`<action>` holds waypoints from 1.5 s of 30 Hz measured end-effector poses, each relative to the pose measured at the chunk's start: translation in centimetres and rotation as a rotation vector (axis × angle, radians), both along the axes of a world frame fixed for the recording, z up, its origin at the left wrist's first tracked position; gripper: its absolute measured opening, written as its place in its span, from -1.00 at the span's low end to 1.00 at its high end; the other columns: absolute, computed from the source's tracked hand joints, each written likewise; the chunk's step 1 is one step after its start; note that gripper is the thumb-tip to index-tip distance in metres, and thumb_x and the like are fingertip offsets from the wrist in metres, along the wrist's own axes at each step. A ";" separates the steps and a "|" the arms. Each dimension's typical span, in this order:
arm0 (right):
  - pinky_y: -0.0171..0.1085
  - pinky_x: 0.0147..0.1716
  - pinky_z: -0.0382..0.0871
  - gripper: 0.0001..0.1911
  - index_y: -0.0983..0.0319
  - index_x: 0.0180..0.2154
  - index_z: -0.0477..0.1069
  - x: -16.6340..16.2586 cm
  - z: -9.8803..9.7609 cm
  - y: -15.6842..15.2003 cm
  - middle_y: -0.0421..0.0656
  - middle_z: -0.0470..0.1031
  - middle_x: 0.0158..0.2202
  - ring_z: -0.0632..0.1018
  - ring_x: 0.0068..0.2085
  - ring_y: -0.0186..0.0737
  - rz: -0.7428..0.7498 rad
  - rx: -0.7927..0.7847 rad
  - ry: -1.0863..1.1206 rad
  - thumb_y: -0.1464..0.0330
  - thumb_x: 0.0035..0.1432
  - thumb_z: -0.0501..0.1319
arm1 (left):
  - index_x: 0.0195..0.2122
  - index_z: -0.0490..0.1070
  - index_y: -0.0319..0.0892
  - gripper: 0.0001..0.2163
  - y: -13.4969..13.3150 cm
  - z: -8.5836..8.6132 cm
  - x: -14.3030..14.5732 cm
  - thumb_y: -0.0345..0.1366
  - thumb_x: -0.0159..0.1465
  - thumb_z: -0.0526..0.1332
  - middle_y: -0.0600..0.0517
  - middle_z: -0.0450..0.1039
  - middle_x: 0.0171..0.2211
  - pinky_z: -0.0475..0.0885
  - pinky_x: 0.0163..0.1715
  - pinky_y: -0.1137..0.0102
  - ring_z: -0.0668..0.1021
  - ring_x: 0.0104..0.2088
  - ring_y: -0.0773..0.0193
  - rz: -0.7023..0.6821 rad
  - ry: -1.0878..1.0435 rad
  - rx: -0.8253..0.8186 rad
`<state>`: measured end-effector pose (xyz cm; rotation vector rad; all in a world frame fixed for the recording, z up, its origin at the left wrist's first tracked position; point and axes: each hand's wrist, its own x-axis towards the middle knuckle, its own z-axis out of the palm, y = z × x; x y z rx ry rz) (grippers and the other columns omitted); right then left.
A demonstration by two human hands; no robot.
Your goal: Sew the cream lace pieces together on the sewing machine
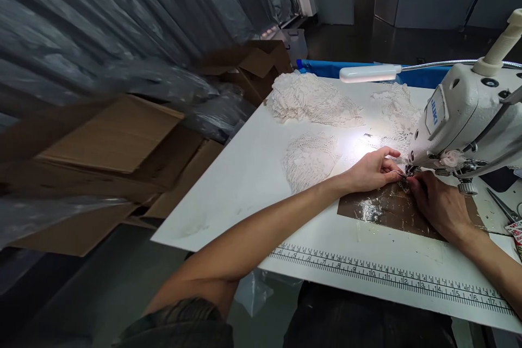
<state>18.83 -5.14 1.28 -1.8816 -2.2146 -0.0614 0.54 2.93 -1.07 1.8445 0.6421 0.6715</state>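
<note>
My left hand [373,169] and my right hand [438,204] meet under the head of a white sewing machine [468,119], just at the needle. Both hands pinch a small dark piece [403,176] right by the presser foot; it is too small to name. Below them lies a brown taped patch [387,209] on the white table [253,174]. A pale lace piece [310,157] rests to the left of my left hand.
More lace heaps [310,98] lie at the table's far side under a white lamp bar [369,72]. A printed ruler [387,274] runs along the near edge. Scissors [503,207] lie at the right. Cardboard boxes [118,147] and plastic sheeting stand left.
</note>
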 end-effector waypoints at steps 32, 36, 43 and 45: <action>-0.11 -0.29 0.35 -0.64 0.27 -0.25 0.45 5.9 1.0 -2.1 0.07 0.47 -0.24 0.48 -0.20 0.03 0.127 0.235 0.115 0.23 0.31 -0.05 | -0.27 0.49 -0.20 -0.79 -0.9 1.3 -0.5 -0.32 0.40 0.08 -0.03 0.52 -0.27 0.42 -0.27 0.37 0.53 -0.27 0.31 -0.090 0.286 0.978; -0.25 -0.49 0.30 -0.68 0.25 -0.32 0.46 4.0 1.1 -1.3 -0.08 0.47 -0.43 0.47 -0.45 -0.17 0.068 -0.107 0.319 0.22 0.26 0.01 | -0.28 0.47 -0.22 -0.79 -1.1 1.0 -0.2 -0.33 0.40 0.07 -0.04 0.54 -0.27 0.46 -0.26 0.36 0.54 -0.28 0.31 -0.006 0.203 0.993; -0.26 -0.49 0.37 -0.62 0.20 -0.06 0.54 3.2 -0.5 -1.5 -0.02 0.54 -0.13 0.54 -0.37 -0.19 0.202 -0.016 0.423 0.27 0.28 0.01 | -0.26 0.46 -0.21 -0.81 -1.2 0.8 -0.2 -0.36 0.41 0.07 0.01 0.57 -0.26 0.43 -0.31 0.35 0.55 -0.31 0.31 -0.039 0.217 1.100; -0.24 -0.43 0.42 -0.63 0.15 -0.02 0.53 3.5 -0.9 -1.6 -0.03 0.52 -0.09 0.55 -0.31 -0.18 0.264 0.023 0.395 0.31 0.29 0.03 | -0.27 0.46 -0.22 -0.81 -1.3 0.8 -0.2 -0.38 0.41 0.06 0.01 0.57 -0.28 0.41 -0.33 0.36 0.53 -0.33 0.31 -0.027 0.232 1.130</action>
